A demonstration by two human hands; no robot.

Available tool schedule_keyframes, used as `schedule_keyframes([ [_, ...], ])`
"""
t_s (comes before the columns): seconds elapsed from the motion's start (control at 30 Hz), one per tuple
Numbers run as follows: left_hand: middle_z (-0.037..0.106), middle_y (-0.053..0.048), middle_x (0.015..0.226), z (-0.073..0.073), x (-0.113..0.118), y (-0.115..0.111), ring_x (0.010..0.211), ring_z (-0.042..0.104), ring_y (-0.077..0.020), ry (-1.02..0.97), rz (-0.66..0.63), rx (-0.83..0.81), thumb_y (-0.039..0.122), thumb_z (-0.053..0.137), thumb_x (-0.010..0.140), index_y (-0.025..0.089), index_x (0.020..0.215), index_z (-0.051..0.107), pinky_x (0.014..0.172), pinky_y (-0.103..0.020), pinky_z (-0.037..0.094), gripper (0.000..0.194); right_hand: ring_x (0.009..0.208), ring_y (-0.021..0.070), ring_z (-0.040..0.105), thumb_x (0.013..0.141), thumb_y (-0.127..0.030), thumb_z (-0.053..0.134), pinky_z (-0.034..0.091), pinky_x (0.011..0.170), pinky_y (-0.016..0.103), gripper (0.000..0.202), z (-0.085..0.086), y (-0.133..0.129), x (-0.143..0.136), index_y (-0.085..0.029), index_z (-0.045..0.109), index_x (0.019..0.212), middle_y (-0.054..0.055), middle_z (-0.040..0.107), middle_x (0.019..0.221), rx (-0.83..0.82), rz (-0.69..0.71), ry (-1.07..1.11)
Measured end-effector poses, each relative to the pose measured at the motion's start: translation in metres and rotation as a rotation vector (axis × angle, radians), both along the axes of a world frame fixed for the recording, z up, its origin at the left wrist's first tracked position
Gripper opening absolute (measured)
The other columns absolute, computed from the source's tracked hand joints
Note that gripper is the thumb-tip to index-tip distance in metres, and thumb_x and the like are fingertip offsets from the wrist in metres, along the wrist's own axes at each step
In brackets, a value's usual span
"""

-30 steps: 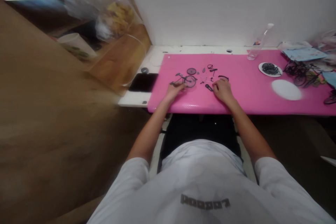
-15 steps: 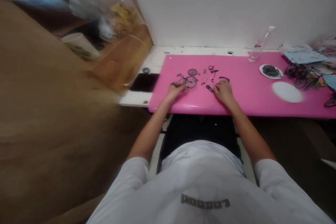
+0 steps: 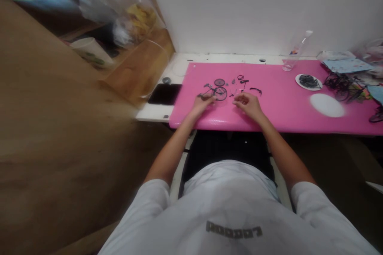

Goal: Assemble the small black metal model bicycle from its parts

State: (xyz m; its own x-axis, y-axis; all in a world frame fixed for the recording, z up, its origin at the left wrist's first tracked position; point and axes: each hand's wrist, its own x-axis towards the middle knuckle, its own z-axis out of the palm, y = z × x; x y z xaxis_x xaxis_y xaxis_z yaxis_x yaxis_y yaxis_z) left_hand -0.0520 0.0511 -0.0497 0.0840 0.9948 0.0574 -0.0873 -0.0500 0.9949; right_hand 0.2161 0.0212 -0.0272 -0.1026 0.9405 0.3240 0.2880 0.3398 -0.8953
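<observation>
Head view, from my own head | facing forward and down | my white T-shirt [image 3: 233, 197] nearest | my left hand [image 3: 204, 103] and right hand [image 3: 248, 104] well away from the lens, over the pink mat [image 3: 278, 107] | white wall [image 3: 239, 12] far

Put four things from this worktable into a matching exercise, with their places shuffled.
Things
1. clear bottle
2. left hand
3. heap of black parts
4. dark flat slab

Places
A. on a white dish
B. left of the pink mat
C. near the mat's far edge
D. at a small bicycle

Pairs: 1-C, 2-D, 3-A, 4-B
</observation>
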Motion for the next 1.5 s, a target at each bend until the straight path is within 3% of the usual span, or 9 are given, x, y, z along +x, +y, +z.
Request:
schedule_keyframes([
  [0.13,0.076,-0.006,0.084,0.003,0.007,-0.005,0.071,0.069,-0.0152,0.005,-0.030,0.025,0.053,0.094,0.078,0.015,0.093,0.079,0.068,-0.026,0.057,0.044,0.073,0.0202,0.073,0.081,-0.053,0.092,0.061,0.070,0.039,0.036,0.008,-0.010,-0.012,-0.025,0.075,0.096,0.005,0.079,0.093,-0.030,0.089,0.060],
  [0.3,0.074,-0.005,0.085,0.010,0.016,-0.013,0.074,0.068,-0.0153,-0.029,-0.082,0.048,0.055,0.093,0.080,0.015,0.090,0.076,0.080,-0.030,0.060,0.044,0.070,0.0190,0.072,0.079,-0.059,0.094,0.057,0.064,0.036,0.044,0.011,-0.012,-0.018,-0.025,0.069,0.094,0.004,0.077,0.090,-0.026,0.094,0.100],
  [0.5,0.074,-0.006,0.084,0.012,0.021,-0.018,0.074,0.067,-0.0166,-0.036,-0.113,0.044,0.056,0.093,0.080,0.017,0.088,0.076,0.079,-0.032,0.059,0.043,0.070,0.0167,0.067,0.081,-0.057,0.092,0.057,0.064,0.034,0.044,0.009,-0.011,-0.018,-0.026,0.064,0.093,0.002,0.074,0.090,-0.038,0.105,0.111],
  [0.73,0.073,-0.004,0.078,0.009,0.018,-0.016,0.074,0.068,-0.0175,0.056,-0.146,0.128,0.056,0.087,0.087,0.018,0.087,0.078,0.082,-0.033,0.059,0.040,0.071,0.0158,0.063,0.083,-0.052,0.090,0.052,0.062,0.031,0.042,0.006,-0.010,-0.017,-0.026,0.059,0.095,0.000,0.070,0.090,-0.047,0.114,0.087],
  [1.07,0.072,-0.007,0.078,0.016,0.016,-0.019,0.080,0.068,-0.0225,0.209,-0.154,0.205,0.055,0.083,0.090,0.019,0.077,0.074,0.086,-0.036,0.059,0.040,0.067,0.0141,0.059,0.080,-0.053,0.088,0.048,0.059,0.029,0.048,0.003,-0.007,-0.014,-0.029,0.052,0.100,-0.002,0.070,0.086,-0.121,0.107,0.029],
  [1.27,0.071,-0.007,0.076,0.022,0.023,-0.026,0.078,0.067,-0.0224,0.203,-0.146,0.167,0.053,0.086,0.087,0.018,0.075,0.069,0.081,-0.036,0.058,0.041,0.059,0.0131,0.057,0.078,-0.053,0.089,0.048,0.052,0.029,0.055,-0.001,-0.007,-0.015,-0.031,0.047,0.107,-0.003,0.072,0.089,-0.149,0.044,0.087],
  [1.5,0.072,-0.006,0.076,0.023,0.023,-0.025,0.078,0.068,-0.0225,0.243,-0.166,0.221,0.059,0.081,0.091,0.019,0.076,0.073,0.083,-0.036,0.055,0.044,0.070,0.0165,0.066,0.082,-0.052,0.088,0.056,0.065,0.033,0.050,0.001,-0.009,-0.022,-0.029,0.052,0.109,0.002,0.077,0.095,-0.025,-0.051,0.140],
])
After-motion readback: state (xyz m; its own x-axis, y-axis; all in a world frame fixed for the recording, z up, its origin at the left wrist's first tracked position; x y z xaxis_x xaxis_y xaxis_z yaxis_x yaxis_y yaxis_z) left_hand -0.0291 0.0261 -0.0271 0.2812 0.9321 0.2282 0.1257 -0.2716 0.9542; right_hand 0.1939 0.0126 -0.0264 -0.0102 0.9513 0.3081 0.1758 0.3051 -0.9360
